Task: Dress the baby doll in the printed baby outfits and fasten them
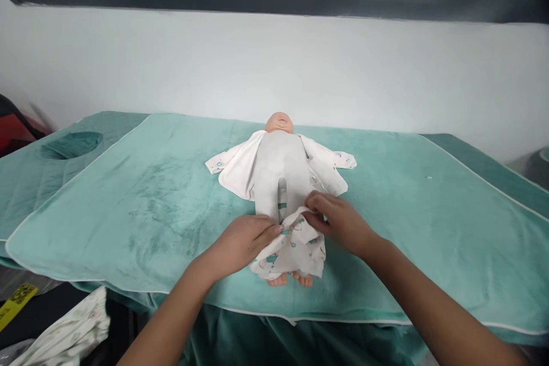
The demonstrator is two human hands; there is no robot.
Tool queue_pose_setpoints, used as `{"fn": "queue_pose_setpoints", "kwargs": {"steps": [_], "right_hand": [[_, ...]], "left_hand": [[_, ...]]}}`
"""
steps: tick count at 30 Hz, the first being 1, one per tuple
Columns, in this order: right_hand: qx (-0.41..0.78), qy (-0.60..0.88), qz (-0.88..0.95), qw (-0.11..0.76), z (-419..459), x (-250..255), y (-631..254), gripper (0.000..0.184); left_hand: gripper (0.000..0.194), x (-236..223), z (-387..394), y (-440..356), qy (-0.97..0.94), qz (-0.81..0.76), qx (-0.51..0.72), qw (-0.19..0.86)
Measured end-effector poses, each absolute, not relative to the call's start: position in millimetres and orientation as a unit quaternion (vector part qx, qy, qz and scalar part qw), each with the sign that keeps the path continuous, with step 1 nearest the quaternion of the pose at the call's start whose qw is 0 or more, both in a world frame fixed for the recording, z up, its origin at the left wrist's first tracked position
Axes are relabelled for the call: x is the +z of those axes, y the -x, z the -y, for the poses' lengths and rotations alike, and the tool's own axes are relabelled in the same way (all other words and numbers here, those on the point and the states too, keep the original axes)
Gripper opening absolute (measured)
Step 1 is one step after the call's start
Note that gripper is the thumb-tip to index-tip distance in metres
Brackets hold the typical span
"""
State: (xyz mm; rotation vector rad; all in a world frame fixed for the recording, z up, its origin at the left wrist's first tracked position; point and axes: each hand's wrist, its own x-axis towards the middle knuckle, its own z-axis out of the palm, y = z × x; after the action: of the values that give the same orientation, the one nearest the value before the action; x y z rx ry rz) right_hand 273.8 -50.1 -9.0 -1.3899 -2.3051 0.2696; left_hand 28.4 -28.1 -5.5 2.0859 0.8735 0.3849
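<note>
A baby doll (281, 154) lies on its back, head at the far side and bare feet toward me. Its body is grey, and a white baby jacket (238, 168) is spread open under it with the sleeves out to both sides. Printed white baby pants (300, 246) cover the lower legs, bunched at the waistband, with the toes showing below. My left hand (249, 240) is closed on the left part of the waistband, thumb on top. My right hand (332, 217) pinches the right part beside the doll's thigh. Some fingertips of both hands are hidden by cloth.
A light green blanket (128, 206) covers the bed, which has a face hole (72, 144) at the left. A white wall (274, 63) rises behind. At the lower left lie a printed cloth (72, 326) and a yellow label (17, 302).
</note>
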Motion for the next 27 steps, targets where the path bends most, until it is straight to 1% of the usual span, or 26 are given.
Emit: {"fn": "queue_pose_setpoints", "kwargs": {"steps": [2, 4, 7, 10, 13, 16, 18, 21, 24, 27], "right_hand": [[0.05, 0.528, 0.811, 0.248, 41.8, -14.3, -269.7, 0.018], [0.02, 0.546, 0.798, 0.253, 36.1, -20.5, -265.5, 0.018], [0.013, 0.562, 0.786, 0.257, 33.2, -30.8, -265.4, 0.019], [0.071, 0.579, 0.764, 0.276, 33.6, -36.9, -274.0, 0.028], [0.138, 0.574, 0.76, 0.272, 33.0, -36.1, -284.5, 0.039], [0.172, 0.551, 0.777, 0.25, 30.7, -35.1, -292.3, 0.043], [0.182, 0.543, 0.783, 0.241, 29.1, -37.8, -296.8, 0.045], [0.206, 0.535, 0.779, 0.256, 27.8, -45.8, -303.8, 0.048], [0.229, 0.513, 0.781, 0.274, 29.1, -52.4, -309.9, 0.043], [0.227, 0.49, 0.789, 0.291, 31.8, -53.8, -311.0, 0.032]], "left_hand": [[0.039, -6.9, 24.9, -31.8, -0.832, -0.346, 0.141, 0.411], [0.033, -6.1, 22.3, -31.7, -0.826, -0.342, 0.138, 0.426], [0.03, -3.8, 17.3, -24.9, -0.802, -0.335, 0.193, 0.456], [0.036, -7.1, 8.2, -16.3, -0.75, -0.383, 0.247, 0.479], [0.041, -15.6, -1.8, -12.6, -0.704, -0.419, 0.254, 0.514], [0.044, -22.6, -8.6, -11.5, -0.709, -0.396, 0.222, 0.54], [0.047, -25.0, -11.3, -9.0, -0.726, -0.394, 0.185, 0.532], [0.048, -27.1, -14.5, -0.7, -0.742, -0.402, 0.154, 0.514], [0.037, -30.6, -18.3, 8.0, -0.744, -0.388, 0.166, 0.519], [0.029, -37.7, -24.4, 7.1, -0.739, -0.382, 0.253, 0.493]]}}
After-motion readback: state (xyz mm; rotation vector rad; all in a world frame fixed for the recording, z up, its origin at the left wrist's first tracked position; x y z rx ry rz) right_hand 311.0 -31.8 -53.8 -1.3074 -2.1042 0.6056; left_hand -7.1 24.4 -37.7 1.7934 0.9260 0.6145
